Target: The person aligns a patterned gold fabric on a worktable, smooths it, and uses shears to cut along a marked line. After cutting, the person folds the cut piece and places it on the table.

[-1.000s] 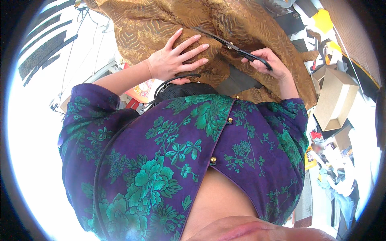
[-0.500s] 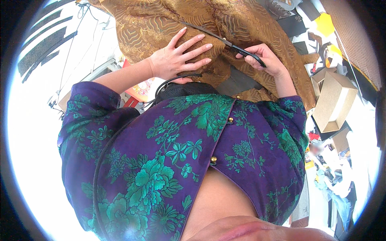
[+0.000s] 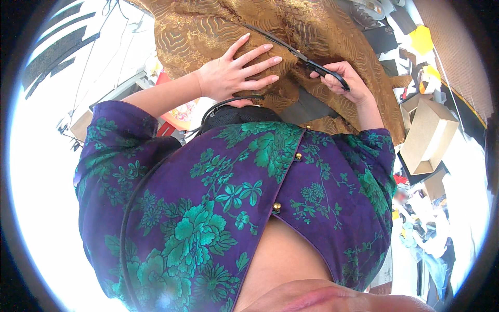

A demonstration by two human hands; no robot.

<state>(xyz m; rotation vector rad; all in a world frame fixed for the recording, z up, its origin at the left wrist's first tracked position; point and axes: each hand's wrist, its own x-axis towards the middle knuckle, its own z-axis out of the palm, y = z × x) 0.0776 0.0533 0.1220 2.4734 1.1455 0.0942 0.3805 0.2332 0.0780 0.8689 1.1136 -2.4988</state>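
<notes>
**Scissors and Spread Hand Edge Rightward Over Gold Brocade**

Black scissors (image 3: 310, 63) and the left hand (image 3: 226, 77) sit slightly farther right in view than half a second earlier, the cloth's left edge shifted the same way. The right hand (image 3: 347, 83) grips the scissors by the handles, fingers curled around them; how far the blades are parted cannot be told. To the left of the scissors, the left hand lies flat with its fingers fanned wide, holding nothing and resting on the gold brocade cloth (image 3: 192, 36). That patterned cloth spreads in loose folds beneath the scissors and beyond them on both sides. A dark gray patch (image 3: 309, 106) shows on the near side of the scissors, toward the wearer's body, as does a purple jacket (image 3: 208, 177) with green flowers. Well to the right of the scissors stands a tan box (image 3: 429, 138); a yellow sheet (image 3: 421, 39) lies to their upper right.
</notes>
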